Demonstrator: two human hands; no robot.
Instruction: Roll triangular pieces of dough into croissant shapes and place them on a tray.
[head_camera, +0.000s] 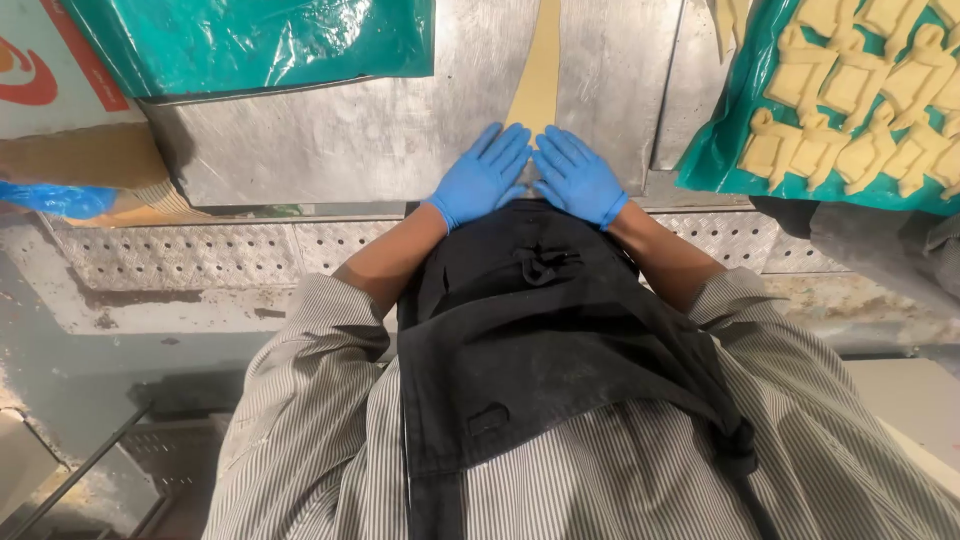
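Pressing dough strip (537, 75), apparently, left hand (483, 178), right hand (578, 178)

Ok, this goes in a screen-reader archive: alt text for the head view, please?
Two blue-gloved hands, left hand and right hand, press flat on a dough strip on a steel table. Shaped dough pieces lie on green plastic nearby.

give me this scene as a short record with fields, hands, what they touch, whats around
left hand: left hand in a blue glove, flat, fingers spread, on the near end of the dough strip
right hand: right hand in a blue glove, flat beside the left, on the same end
dough strip: long, pale, running away from the person along the metal table
right side: shaped dough pieces in rows on a green sheet
left side: green plastic cover
clothing: black apron, striped shirt
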